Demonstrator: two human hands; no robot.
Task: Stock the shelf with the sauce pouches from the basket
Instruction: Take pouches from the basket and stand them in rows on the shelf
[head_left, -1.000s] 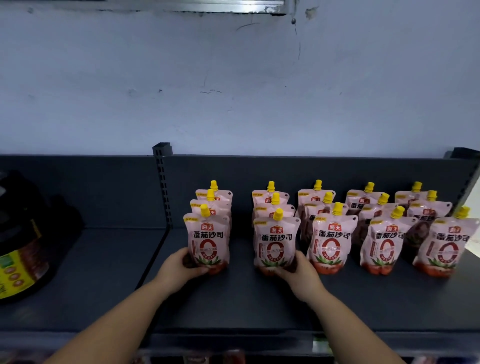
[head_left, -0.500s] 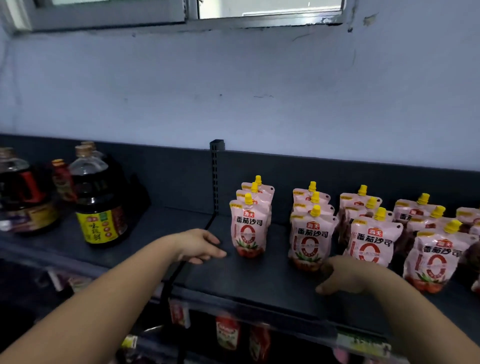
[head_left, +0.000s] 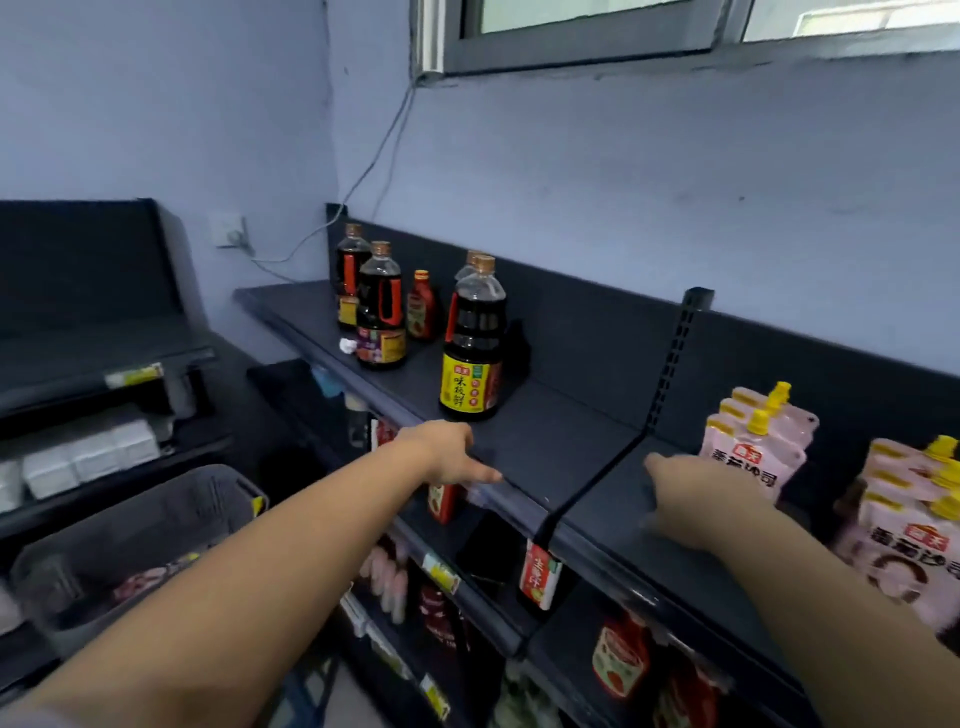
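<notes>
Fetching next pouch: I judge the step in hand to be a trip down to the basket (head_left: 130, 519), lower left of the frame. Both hands are empty, so nothing is ready to place.
Basket contents: pink shapes (head_left: 150, 577) lie in the bottom, probably the remaining stock, but they are too blurred for me to count.
Method: I would send the nearer hand down, take one pouch by its body below the spout, and carry it upright so it stands when released.
Left hand (head_left: 457, 457): centre frame, over the front lip of the shelf (head_left: 561, 441), palm down. Fingers are straight and relaxed, gripping nothing.
Right hand (head_left: 691, 499): right of centre, over the shelf, just beside the nearest row. It is motion-blurred; the fingers look loosely extended, with nothing held.
Sauce pouches (head_left: 753, 452): standing in rows at the right edge of the frame, yellow spouts up, right of the upright (head_left: 680, 353).
Soy bottles (head_left: 472, 343): farther back, upper centre, well apart from the rows. I would keep new stock clear of them.
</notes>
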